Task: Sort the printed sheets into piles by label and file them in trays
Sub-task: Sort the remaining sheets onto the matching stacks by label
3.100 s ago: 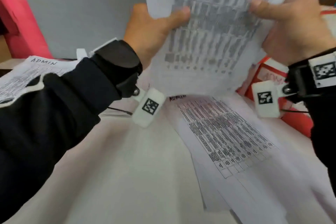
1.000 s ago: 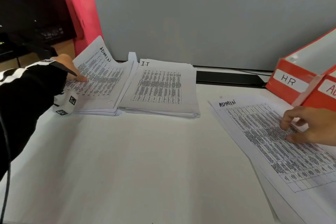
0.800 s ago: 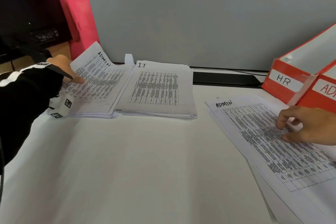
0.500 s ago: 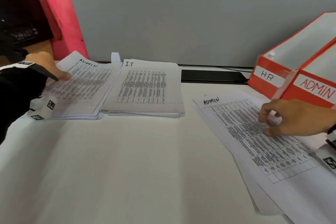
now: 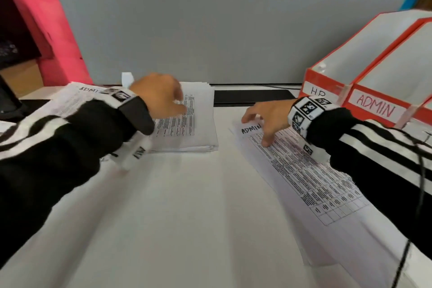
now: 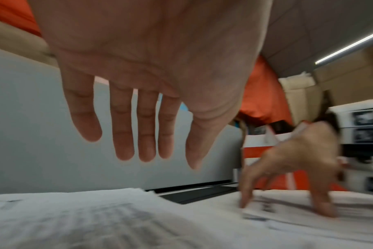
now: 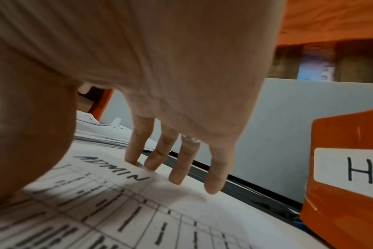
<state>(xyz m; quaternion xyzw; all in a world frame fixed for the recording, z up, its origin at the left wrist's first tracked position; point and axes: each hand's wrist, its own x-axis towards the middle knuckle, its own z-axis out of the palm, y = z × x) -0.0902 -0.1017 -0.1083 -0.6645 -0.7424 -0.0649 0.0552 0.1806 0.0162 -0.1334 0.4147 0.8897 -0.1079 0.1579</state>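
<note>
right grip (image 5: 266, 117) splayed, pressing ADMIN sheet (image 5: 301, 170) top edge | left grip (image 5: 159, 96) loose, hovering

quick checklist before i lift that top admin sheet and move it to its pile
1. Top sheet reads ADMIN: ok.
2. Right hand on it: ok, straight fingertips at its far edge, thumb on the print; no pinch yet.
3. Left hand free: ok, open, above the middle pile.
4. Middle pile is I-T, not the target: ok, label readable in right wrist view.
5. ADMIN pile reachable: cannot tell, left sleeve covers most of it.
6. ADMIN tray labelled: ok.
</note>
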